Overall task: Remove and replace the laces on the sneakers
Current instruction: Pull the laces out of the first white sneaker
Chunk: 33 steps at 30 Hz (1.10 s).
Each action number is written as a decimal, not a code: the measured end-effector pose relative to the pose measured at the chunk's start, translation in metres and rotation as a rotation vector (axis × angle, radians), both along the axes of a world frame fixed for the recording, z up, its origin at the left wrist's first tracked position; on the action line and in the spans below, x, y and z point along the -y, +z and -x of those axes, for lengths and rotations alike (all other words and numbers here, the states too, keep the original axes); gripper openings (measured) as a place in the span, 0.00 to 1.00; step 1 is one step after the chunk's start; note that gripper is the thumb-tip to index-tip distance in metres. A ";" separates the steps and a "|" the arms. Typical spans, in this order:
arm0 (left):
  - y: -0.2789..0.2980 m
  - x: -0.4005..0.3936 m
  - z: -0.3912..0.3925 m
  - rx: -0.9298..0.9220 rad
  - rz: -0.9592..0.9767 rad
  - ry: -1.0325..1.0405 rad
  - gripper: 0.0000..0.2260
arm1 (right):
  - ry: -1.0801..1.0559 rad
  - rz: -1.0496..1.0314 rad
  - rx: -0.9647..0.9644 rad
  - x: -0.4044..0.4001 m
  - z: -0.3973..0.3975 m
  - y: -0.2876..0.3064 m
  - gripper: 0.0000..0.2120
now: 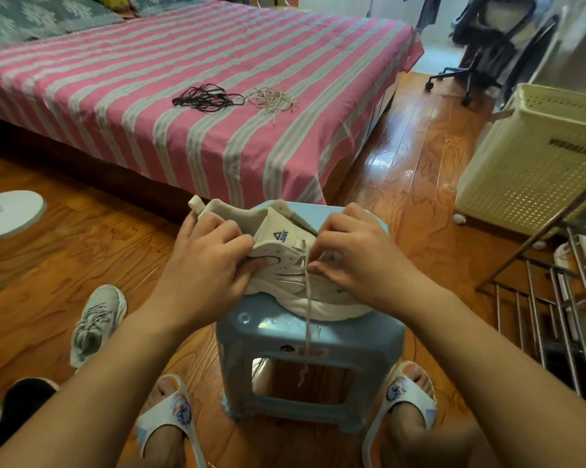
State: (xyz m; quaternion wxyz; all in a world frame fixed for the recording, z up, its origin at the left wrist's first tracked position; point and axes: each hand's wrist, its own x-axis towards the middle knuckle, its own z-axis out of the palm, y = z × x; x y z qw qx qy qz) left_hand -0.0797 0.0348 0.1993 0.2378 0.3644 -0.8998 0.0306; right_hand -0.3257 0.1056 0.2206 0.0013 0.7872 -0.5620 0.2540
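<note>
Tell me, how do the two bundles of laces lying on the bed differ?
The black laces are dark and lie to the left; the beige laces are pale and lie to the right, nearer the bed's edge. The black bundle looks stretched into long loops, the beige one more tangled. Both rest loose on the striped bedspread, untouched.

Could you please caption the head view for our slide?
Both hands work a pale lace on a white leather sneaker atop a blue plastic stool.
</note>
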 end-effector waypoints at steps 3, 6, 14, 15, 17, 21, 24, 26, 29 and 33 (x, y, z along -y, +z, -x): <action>0.000 -0.002 0.003 0.000 0.011 0.016 0.09 | -0.067 -0.011 -0.060 -0.005 -0.010 -0.002 0.17; 0.000 -0.002 0.005 0.000 0.007 0.037 0.09 | -0.133 0.069 -0.156 -0.010 -0.024 -0.012 0.15; 0.001 -0.001 0.003 -0.014 -0.024 0.043 0.10 | -0.241 0.145 -0.110 -0.020 0.003 -0.007 0.03; 0.002 -0.001 0.001 -0.026 -0.032 0.035 0.11 | -0.331 0.121 -0.087 -0.020 0.026 -0.005 0.04; 0.002 -0.003 0.001 -0.027 -0.038 0.024 0.11 | -0.565 0.041 -0.013 -0.023 0.068 -0.003 0.04; 0.000 -0.009 0.008 -0.005 -0.041 0.053 0.12 | -0.489 0.081 0.037 -0.023 0.044 -0.001 0.06; 0.000 -0.010 0.008 0.001 -0.039 0.054 0.11 | -0.183 0.085 -0.063 -0.017 -0.010 -0.005 0.12; 0.000 -0.009 0.008 -0.008 -0.035 0.054 0.11 | -0.155 0.128 -0.106 -0.012 -0.023 -0.009 0.10; 0.000 -0.010 0.009 -0.004 -0.031 0.065 0.10 | -0.188 0.149 -0.108 -0.014 -0.023 -0.002 0.10; 0.000 -0.011 0.012 -0.002 -0.024 0.079 0.10 | -0.153 -0.198 -0.142 -0.035 -0.026 0.003 0.20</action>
